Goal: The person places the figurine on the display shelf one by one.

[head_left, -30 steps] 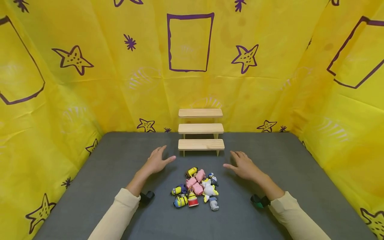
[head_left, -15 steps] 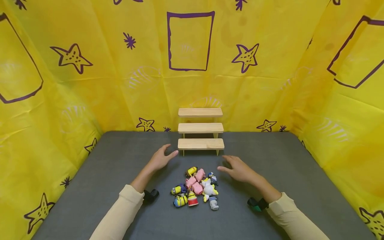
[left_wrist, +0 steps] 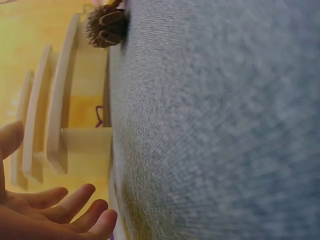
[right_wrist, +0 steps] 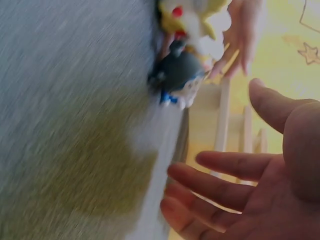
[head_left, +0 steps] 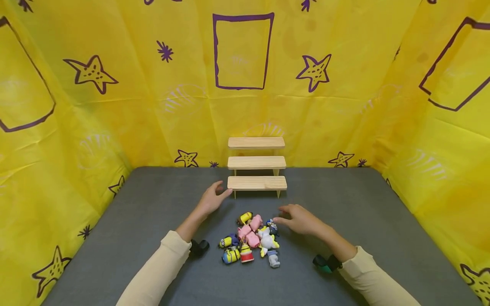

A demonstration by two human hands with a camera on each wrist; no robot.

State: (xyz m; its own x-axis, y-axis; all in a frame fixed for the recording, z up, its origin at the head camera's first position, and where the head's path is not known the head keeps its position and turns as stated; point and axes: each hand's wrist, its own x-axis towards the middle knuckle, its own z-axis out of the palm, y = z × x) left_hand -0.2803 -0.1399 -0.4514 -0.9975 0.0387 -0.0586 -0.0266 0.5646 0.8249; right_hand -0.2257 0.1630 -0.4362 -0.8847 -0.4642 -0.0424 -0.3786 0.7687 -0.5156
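Note:
My left hand hovers beside the front left corner of a three-tier wooden shelf, holding nothing. My right hand is just right of a pile of small toy figures, its palm facing them. Nearest its fingertips is a dark blue and white figure, seen larger as a dark-topped figure in the right wrist view. The pile also has pink pig figures, a white and yellow figure, a grey figure and several yellow minion figures.
A dark grey cloth covers the table. Yellow printed fabric hangs around the back and sides. In the left wrist view, a brown spiky figure lies near the shelf. Each wrist wears a black camera mount.
The left hand has moved right and slightly forward toward the shelf's corner. The right hand has moved left and a little nearer the body, closer to the pile. The figures stay in place.

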